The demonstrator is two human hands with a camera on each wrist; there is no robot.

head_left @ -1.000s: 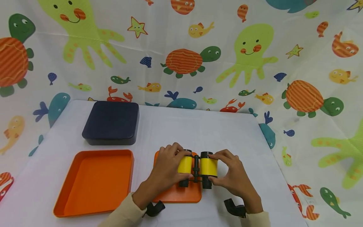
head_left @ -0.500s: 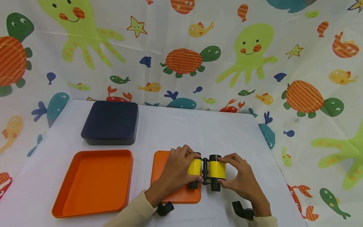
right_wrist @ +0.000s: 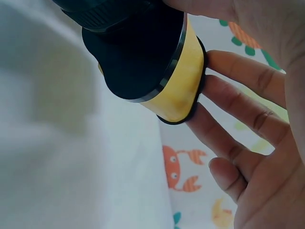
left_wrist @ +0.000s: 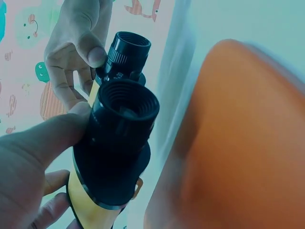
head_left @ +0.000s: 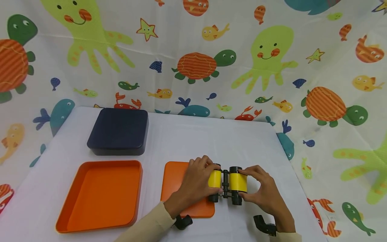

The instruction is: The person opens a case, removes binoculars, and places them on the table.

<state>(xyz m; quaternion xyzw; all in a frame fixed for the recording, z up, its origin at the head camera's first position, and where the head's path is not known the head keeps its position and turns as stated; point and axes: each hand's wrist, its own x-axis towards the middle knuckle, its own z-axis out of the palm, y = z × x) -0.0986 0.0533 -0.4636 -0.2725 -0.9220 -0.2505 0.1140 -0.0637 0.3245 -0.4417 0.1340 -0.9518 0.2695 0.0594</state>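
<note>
Yellow and black binoculars [head_left: 238, 182] are held between both hands, eyepieces toward the person. My left hand [head_left: 196, 179] pinches the left barrel between thumb and fingers. On the other side, my right hand [head_left: 265, 188] grips the right barrel the same way, its thumb near the eyepiece. In the left wrist view the black eyepieces [left_wrist: 126, 102] stick up above the barrels. The right wrist view has several fingertips [right_wrist: 221, 59] along the far end of the yellow barrel [right_wrist: 183, 71]. Beneath the left forearm lies an orange lid [head_left: 172, 178], which the binoculars' left side overlaps in the head view.
A shallow orange tray [head_left: 139, 188] stands at the left of the white table [head_left: 193, 134]. Behind it is a dark navy box [head_left: 121, 127]. A curtain [head_left: 169, 30] printed with sea animals hangs at the back and sides. Black camera mounts [head_left: 182, 222] sit at both wrists.
Both hands have carried the binoculars to the right, from over the orange lid to its right edge. The grip of each hand stays the same. The tray and box have not moved.
</note>
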